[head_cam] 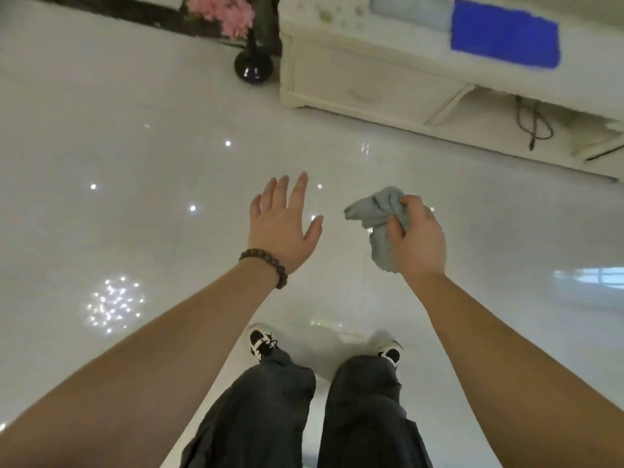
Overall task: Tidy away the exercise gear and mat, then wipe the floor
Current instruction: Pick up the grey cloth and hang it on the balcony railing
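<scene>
Above a glossy white tiled floor [135, 163], seen from a standing height, two bare forearms are stretched forward and down. A crumpled grey cleaning cloth [378, 217] is gripped in the right hand [417, 238], whose fingers are clenched round its middle; loose folds spill out to the left and hang down below the fist. The cloth is held in the air, well clear of the floor, which lies straight below and ahead of both hands. The left hand [282, 224], with a brown beaded bracelet [266, 265] at the wrist, is spread flat with nothing in it, just to the left of the cloth and apart from it.

No mat or exercise gear can be seen, so the wiping step is judged to be in hand. The right hand carries the cloth, so a downward reach to the tiles is what the wipe calls for. At the far right a cream low cabinet [371, 82] stands; a black vase [253, 65] stands just left of it.
</scene>
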Demonstrator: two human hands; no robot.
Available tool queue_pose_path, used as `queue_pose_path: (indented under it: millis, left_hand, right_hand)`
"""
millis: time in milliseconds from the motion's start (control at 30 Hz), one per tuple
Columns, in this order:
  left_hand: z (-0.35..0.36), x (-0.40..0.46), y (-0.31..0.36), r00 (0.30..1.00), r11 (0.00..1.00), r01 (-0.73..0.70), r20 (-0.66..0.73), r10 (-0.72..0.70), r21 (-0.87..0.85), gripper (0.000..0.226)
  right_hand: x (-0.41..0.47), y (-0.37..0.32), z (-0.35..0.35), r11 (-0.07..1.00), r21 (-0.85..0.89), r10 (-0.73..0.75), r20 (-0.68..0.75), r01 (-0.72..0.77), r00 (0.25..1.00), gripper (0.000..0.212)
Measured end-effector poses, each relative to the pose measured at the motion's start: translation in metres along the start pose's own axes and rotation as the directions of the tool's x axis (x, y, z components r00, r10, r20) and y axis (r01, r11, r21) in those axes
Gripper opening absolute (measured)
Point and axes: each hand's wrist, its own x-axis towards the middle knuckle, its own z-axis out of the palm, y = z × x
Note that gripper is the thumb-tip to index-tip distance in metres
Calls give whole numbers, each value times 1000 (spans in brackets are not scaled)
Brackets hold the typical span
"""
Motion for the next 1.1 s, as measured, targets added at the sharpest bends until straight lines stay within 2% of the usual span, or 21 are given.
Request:
queue_pose_path:
  millis: [167,367,500,700,800,867,933,1100]
  left_hand:
    - [-32,-5,112,979,980,-198,43,197,6,75]
    - [-15,-27,284,880,884,-466,89,466,-18,74]
    - [20,-52,416,774,778,-627,89,627,-35,69]
    - [85,-119,607,599,611,-787,132,789,-84,69]
    - [119,-155,685,485,507,-856,180,856,-101,70]
    - [135,-168,717,437,459,-882,184,881,-106,70]
    - [156,-185,763,368,394,-911,196,909,-119,70]
    - [206,-209,871,271,311,-937,232,934,-159,70]
  right_hand:
    - [-40,51,-116,984,73,175,-221,-163,959,28]
    - [-107,148,-239,919,225,391,-435,-323,811,32]
    - [-153,234,-308,863,310,504,-536,-398,677,31]
    - [-233,369,-396,763,407,639,-591,-502,493,30]
    - [-272,428,-430,724,451,674,-625,-522,394,27]
    - [-286,454,-444,698,469,694,-629,-541,350,28]
    - [-303,488,-462,657,501,720,-637,-563,274,31]
    - [-322,573,-500,585,559,757,-637,-588,147,28]
